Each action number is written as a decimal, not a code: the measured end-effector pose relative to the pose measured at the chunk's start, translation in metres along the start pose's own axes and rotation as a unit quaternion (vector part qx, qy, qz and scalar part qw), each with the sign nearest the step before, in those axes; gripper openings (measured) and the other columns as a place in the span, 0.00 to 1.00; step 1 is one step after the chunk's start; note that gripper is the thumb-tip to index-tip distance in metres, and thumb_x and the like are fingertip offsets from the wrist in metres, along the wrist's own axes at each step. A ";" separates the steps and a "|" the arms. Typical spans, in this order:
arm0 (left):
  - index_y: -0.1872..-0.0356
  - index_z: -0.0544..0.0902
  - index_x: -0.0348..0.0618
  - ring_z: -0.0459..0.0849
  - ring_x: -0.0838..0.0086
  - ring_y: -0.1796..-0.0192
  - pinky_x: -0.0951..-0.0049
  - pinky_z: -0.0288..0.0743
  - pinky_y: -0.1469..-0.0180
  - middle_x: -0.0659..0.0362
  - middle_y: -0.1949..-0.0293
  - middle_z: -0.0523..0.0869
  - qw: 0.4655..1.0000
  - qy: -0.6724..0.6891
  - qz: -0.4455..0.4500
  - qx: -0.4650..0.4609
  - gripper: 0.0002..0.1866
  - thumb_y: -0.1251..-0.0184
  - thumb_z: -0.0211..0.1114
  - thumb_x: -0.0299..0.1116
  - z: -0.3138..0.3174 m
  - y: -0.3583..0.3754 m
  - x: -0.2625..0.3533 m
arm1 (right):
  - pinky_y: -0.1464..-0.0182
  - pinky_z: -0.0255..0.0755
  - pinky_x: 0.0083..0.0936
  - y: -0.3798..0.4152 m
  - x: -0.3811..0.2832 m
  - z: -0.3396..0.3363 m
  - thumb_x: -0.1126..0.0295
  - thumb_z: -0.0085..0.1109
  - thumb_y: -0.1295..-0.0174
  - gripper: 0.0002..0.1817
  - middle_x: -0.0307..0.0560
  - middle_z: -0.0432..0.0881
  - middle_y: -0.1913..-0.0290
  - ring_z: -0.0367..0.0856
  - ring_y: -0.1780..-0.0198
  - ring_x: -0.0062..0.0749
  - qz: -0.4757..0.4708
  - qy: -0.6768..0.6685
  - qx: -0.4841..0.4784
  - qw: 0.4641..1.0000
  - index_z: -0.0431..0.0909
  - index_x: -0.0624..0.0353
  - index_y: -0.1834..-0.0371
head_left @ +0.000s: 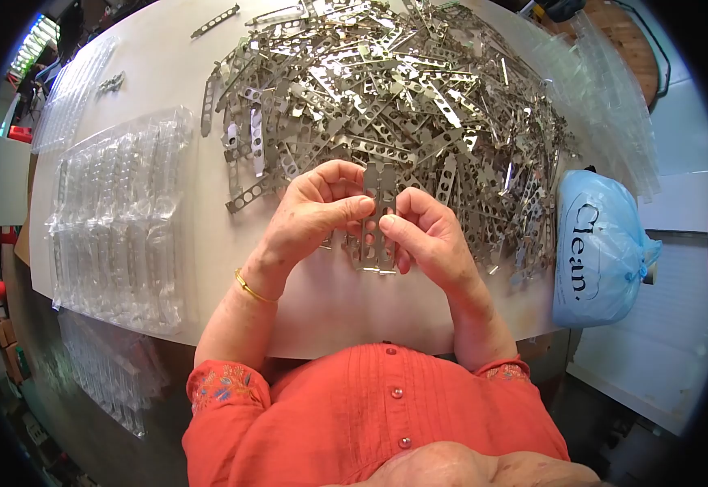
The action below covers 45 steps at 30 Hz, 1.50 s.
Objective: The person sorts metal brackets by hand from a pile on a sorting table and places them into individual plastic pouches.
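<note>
Two flat perforated metal brackets (372,231) stand side by side, lengthwise, between my hands in front of the pile. My left hand (321,203) pinches the left one between thumb and fingers. On the other side, my right hand (425,235) has its thumb and curled fingers closed on the right bracket (387,207). Just beyond my fingers lies a large heap of similar metal brackets (403,89), tangled and shiny, with round holes and tabbed ends.
Clear plastic trays (118,227) lie at the left, with more trays (74,89) behind and others (114,365) below the table edge. A blue bag (602,252) marked "Clean." sits at the right edge. Clear plastic sheets (597,105) lie at the far right of the white table (321,321).
</note>
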<state>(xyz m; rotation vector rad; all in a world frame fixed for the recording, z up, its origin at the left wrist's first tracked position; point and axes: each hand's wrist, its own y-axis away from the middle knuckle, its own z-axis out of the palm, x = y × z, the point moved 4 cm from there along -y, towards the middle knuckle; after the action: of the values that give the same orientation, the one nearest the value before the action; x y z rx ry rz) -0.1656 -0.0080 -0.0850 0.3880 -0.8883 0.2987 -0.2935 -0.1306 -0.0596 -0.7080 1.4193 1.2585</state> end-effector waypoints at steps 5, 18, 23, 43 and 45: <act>0.46 0.79 0.38 0.89 0.75 0.62 0.73 0.86 0.60 0.57 0.58 0.90 1.000 0.007 0.002 0.002 0.16 0.31 0.71 0.28 -0.001 0.000 -0.002 | 0.79 0.70 0.15 0.000 0.001 0.001 0.68 0.59 0.28 0.08 0.36 0.81 0.73 0.76 0.78 0.15 0.007 -0.025 -0.009 1.000 0.73 0.56 0.64; 0.44 0.79 0.37 0.89 0.75 0.59 0.72 0.88 0.60 0.55 0.55 0.89 1.000 -0.011 -0.010 0.004 0.16 0.30 0.69 0.24 -0.004 -0.001 -0.002 | 0.78 0.71 0.15 0.000 -0.002 0.001 0.67 0.60 0.27 0.07 0.37 0.82 0.71 0.77 0.78 0.16 0.013 -0.040 -0.014 0.999 0.75 0.56 0.63; 0.46 0.79 0.37 0.89 0.75 0.61 0.73 0.87 0.60 0.55 0.57 0.89 1.000 0.002 -0.012 0.009 0.15 0.31 0.70 0.26 -0.004 -0.001 -0.003 | 0.78 0.71 0.15 -0.002 0.002 0.001 0.66 0.61 0.28 0.08 0.40 0.85 0.68 0.77 0.79 0.16 0.026 -0.077 -0.023 0.996 0.75 0.56 0.64; 0.48 0.79 0.36 0.89 0.75 0.62 0.71 0.88 0.60 0.56 0.59 0.89 1.000 0.012 -0.010 0.008 0.15 0.31 0.71 0.27 -0.001 0.000 0.000 | 0.78 0.72 0.16 -0.003 0.004 0.001 0.67 0.60 0.28 0.08 0.42 0.86 0.66 0.77 0.79 0.17 0.027 -0.092 -0.030 0.995 0.74 0.56 0.64; 0.48 0.79 0.37 0.89 0.75 0.62 0.70 0.89 0.60 0.56 0.59 0.89 1.000 0.014 -0.012 0.005 0.15 0.31 0.71 0.27 -0.001 0.000 0.000 | 0.78 0.72 0.16 -0.003 0.004 0.001 0.67 0.60 0.28 0.08 0.41 0.86 0.67 0.77 0.80 0.17 0.024 -0.091 -0.028 0.995 0.74 0.56 0.64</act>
<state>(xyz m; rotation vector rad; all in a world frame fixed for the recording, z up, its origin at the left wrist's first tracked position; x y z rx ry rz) -0.1646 -0.0073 -0.0853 0.4028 -0.8548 0.2867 -0.2917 -0.1296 -0.0637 -0.5848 1.2623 1.3697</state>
